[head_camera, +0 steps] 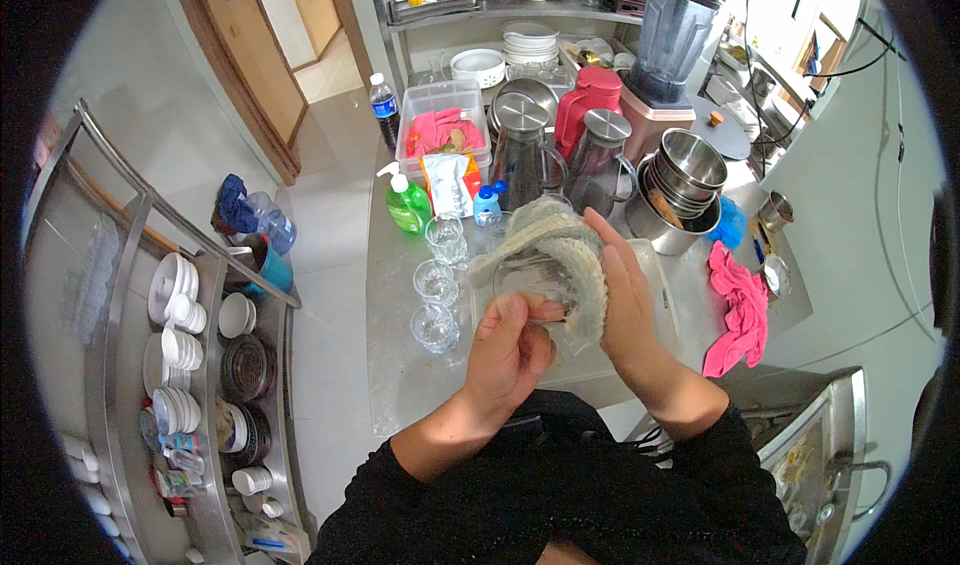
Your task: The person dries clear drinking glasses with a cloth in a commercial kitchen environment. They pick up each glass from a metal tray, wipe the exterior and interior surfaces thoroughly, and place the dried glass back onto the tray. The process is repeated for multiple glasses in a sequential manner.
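Note:
A clear glass vessel [529,274] is held up over the metal table, tilted so that its round end faces me. Its far part is hidden by a pale, greyish-green cloth [587,268] draped around it. My left hand [508,343] grips the vessel at its near side, thumb and fingers pinched together. From the right, my right hand [628,302] presses the cloth against the vessel's outside. Beneath both hands lies a shallow clear plastic tray [664,283]. Several clear drinking glasses [435,328] stand in a row to the left of my hands.
Behind stand a green pump bottle [409,205], a plastic bin [409,145] with pink cloths, two lidded pitchers [517,160] and a blender [671,39]. Stacked steel pots [664,227] and a pink cloth [735,310] lie right. A dish rack [214,280] is left, a sink [844,415] lower right.

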{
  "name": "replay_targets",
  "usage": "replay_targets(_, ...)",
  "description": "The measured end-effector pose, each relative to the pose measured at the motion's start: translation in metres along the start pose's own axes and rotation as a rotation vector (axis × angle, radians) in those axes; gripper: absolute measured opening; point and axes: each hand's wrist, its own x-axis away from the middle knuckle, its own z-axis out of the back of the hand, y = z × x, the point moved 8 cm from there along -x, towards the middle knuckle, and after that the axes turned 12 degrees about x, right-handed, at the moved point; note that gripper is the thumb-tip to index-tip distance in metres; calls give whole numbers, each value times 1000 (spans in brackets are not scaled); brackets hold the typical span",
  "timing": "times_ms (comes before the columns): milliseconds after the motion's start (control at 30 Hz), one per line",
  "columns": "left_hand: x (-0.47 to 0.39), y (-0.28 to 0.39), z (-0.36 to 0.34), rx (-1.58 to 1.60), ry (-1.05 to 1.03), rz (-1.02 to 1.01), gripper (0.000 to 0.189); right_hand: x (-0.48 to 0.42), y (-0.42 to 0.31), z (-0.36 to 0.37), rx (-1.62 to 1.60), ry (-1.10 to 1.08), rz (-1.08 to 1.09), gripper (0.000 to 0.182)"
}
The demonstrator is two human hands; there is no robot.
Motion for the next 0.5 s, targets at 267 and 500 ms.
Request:
replay_targets(267, -1, 4, 5, -115, 204, -65, 20, 25, -26, -13, 584, 115, 492, 50)
replay_targets(500, 4, -2, 16, -334, 215, 70, 17, 23, -54, -30, 902, -101, 637, 39)
